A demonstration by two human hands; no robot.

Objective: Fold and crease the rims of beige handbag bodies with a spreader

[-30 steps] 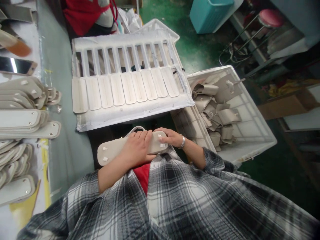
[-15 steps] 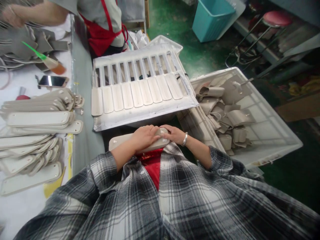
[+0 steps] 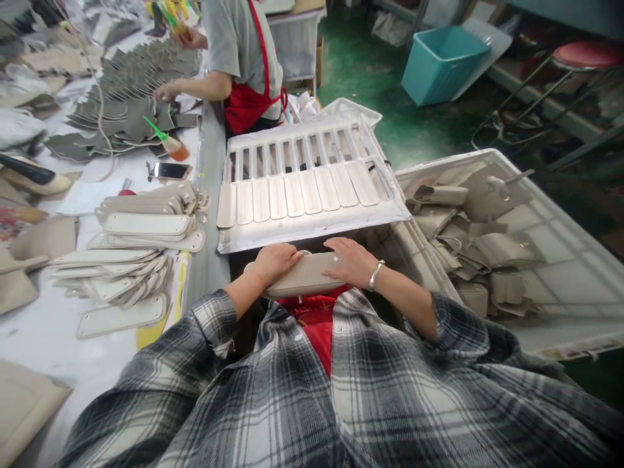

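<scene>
A long beige leather strip lies across my lap, just below a white slotted tray. My left hand grips the strip's left end with the fingers curled over its top edge. My right hand, with a silver bracelet at the wrist, presses on the strip's right end, fingers bent over it. Several beige pads lie side by side on the tray.
A white crate at the right holds several folded beige pieces. Stacked beige strips lie on the table at the left, with a phone behind them. A co-worker in a red apron handles grey pieces. A teal bin stands on the green floor.
The view has tilted up, so the co-worker and more of the table show. My hands have slid apart toward the two ends of the strip, which now lies flatter.
</scene>
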